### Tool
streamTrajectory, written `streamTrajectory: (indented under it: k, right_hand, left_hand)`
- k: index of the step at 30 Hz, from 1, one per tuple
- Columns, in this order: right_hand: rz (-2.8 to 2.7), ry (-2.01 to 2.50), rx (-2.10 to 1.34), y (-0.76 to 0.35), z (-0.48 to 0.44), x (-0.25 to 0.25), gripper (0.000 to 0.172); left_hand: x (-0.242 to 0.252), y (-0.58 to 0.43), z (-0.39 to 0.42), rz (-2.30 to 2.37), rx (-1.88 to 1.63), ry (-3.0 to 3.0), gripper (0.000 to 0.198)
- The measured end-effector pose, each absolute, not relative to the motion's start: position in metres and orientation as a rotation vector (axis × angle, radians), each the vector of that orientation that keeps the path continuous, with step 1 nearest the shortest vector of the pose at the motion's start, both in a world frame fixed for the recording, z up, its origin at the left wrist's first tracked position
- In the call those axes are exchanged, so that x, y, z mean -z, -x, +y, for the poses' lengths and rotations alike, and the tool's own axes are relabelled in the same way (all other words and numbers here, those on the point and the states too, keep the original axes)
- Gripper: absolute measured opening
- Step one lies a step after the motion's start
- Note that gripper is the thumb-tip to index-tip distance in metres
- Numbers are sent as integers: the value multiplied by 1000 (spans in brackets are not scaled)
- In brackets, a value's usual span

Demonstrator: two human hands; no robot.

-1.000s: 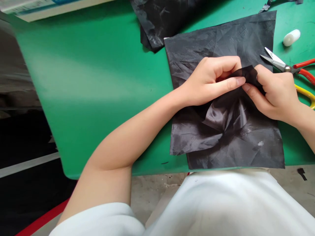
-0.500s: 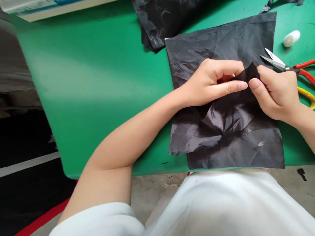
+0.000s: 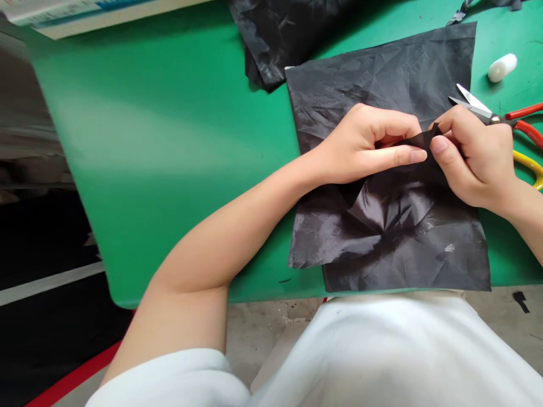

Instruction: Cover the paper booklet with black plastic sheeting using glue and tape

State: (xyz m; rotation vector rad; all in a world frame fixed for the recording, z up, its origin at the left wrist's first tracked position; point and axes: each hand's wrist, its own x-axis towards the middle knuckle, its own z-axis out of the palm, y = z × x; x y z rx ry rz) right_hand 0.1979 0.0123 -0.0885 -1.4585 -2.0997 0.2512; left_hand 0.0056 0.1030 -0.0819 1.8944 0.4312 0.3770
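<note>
Creased, shiny black fabric (image 3: 407, 254) lies in layers in front of me, its upper layer lifted and gathered into folds. My left hand (image 3: 373, 144) pinches a raised edge of it between thumb and fingers. Close by on the right, my right hand (image 3: 475, 155) is closed on the same raised edge, where a small pointed tip stands up between the two thumbs. The fingertips of both hands are partly hidden by the cloth and the knuckles. Just beyond my right hand are scissors (image 3: 483, 110) with parted blades and red handles.
The fabric rests on a green tabletop (image 3: 178, 147), its near edge close to my body. More black fabric (image 3: 280, 39) lies at the back. A white cylinder (image 3: 503, 68) and a yellow handle loop (image 3: 530, 167) are at the right. A white box-like object (image 3: 106, 14) sits at the far left.
The fingers of my right hand have shifted on the raised edge, and the pointed tip of cloth now stands lower and smaller. My left hand has barely moved.
</note>
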Motion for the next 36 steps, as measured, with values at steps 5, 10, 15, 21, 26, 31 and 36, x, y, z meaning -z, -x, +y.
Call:
streamTrajectory:
  k: [5, 10, 15, 21, 26, 31, 36]
  right_hand:
    - [-2086, 1420, -164, -198, 13, 92, 36]
    - [-2146, 1515, -214, -200, 12, 93, 41]
    - [-2191, 1449, -228, -198, 12, 91, 40]
    - [-2269, 1429, -214, -194, 13, 86, 36]
    - [-2270, 1371, -206, -196, 14, 87, 27]
    - [-2260, 1344, -180, -196, 14, 88, 18]
    - [-2271, 1479, -240, -197, 14, 89, 20]
  left_hand:
    - [82, -5, 103, 453, -378, -1899, 46]
    - [82, -5, 103, 432, -375, -1927, 49]
    - [85, -7, 104, 382, -432, -1929, 52]
    - [90, -7, 106, 450, -407, -1923, 49]
    - [90, -8, 106, 476, -447, -1893, 46]
    - [88, -7, 107, 415, -380, -1936, 45]
    - [88, -6, 107, 396, -303, -1926, 41]
